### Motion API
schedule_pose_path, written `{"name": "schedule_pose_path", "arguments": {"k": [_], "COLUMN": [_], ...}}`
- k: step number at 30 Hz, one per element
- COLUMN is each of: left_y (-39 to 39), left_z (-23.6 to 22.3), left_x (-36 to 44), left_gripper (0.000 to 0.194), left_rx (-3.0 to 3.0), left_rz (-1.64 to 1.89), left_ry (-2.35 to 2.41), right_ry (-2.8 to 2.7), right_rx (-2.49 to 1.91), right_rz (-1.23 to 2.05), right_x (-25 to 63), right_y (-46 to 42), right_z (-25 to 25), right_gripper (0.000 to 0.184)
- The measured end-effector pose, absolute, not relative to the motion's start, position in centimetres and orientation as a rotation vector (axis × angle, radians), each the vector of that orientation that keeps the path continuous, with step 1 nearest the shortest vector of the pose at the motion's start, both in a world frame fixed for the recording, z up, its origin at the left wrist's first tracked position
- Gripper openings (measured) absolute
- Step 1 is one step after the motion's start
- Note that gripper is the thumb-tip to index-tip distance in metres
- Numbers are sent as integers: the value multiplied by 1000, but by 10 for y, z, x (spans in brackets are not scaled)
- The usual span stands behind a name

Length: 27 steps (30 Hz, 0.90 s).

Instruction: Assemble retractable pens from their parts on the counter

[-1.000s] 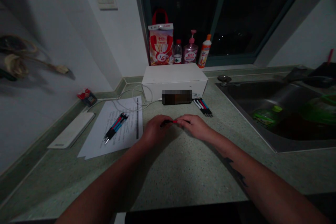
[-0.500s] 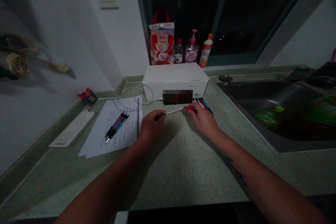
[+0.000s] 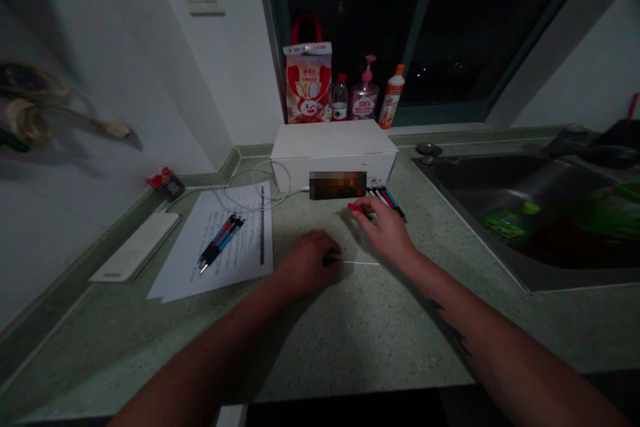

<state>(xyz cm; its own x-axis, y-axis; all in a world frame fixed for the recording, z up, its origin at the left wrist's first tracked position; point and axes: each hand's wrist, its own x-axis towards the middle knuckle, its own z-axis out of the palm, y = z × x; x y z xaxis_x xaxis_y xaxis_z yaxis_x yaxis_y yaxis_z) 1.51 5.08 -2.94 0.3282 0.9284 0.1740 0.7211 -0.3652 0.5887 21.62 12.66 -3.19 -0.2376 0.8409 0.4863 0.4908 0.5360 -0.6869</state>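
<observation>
My left hand (image 3: 307, 263) rests low over the counter, fingers curled round the near end of a thin white pen refill (image 3: 361, 263). A dark piece shows between its thumb and fingers, mostly hidden. The refill points right, close to the counter top. My right hand (image 3: 387, 223) is closed on a red pen barrel (image 3: 355, 207), pinched by thumb and fingers just in front of the propped phone (image 3: 338, 185). Beside the right hand lie several pens (image 3: 390, 200) in a row. On the printed paper (image 3: 250, 213) at left is a bunch of pens (image 3: 220, 242).
Behind the phone stands a white box (image 3: 335, 140), with a bag (image 3: 309, 83) and bottles (image 3: 365, 97) beyond it. A charging cable (image 3: 283, 199) loops to the left. A white flat slab (image 3: 137, 247) lies at left; the sink (image 3: 470, 227) is at right.
My left hand has moved down and right, carrying the refill away from the red barrel to near the counter. The right hand stays almost in place with the barrel.
</observation>
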Motion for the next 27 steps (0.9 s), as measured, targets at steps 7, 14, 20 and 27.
{"name": "schedule_pose_path", "arguments": {"k": [7, 14, 20, 27], "left_y": [60, 66, 68, 75], "left_z": [-24, -30, -28, -36], "left_x": [14, 12, 9, 0], "left_gripper": [38, 32, 32, 19], "left_rx": [1405, 1321, 1367, 1639], "left_rz": [1038, 1025, 1029, 1046], "left_ry": [1391, 1308, 1428, 1634], "right_ry": [-2278, -2384, -2414, -2082], "right_rx": [-803, -658, -807, -1221], "right_rz": [50, -190, -87, 516], "right_x": [213, 207, 205, 206], "right_y": [116, 112, 111, 117], "right_z": [-20, -18, -18, -37], "right_gripper": [12, 17, 18, 27]}}
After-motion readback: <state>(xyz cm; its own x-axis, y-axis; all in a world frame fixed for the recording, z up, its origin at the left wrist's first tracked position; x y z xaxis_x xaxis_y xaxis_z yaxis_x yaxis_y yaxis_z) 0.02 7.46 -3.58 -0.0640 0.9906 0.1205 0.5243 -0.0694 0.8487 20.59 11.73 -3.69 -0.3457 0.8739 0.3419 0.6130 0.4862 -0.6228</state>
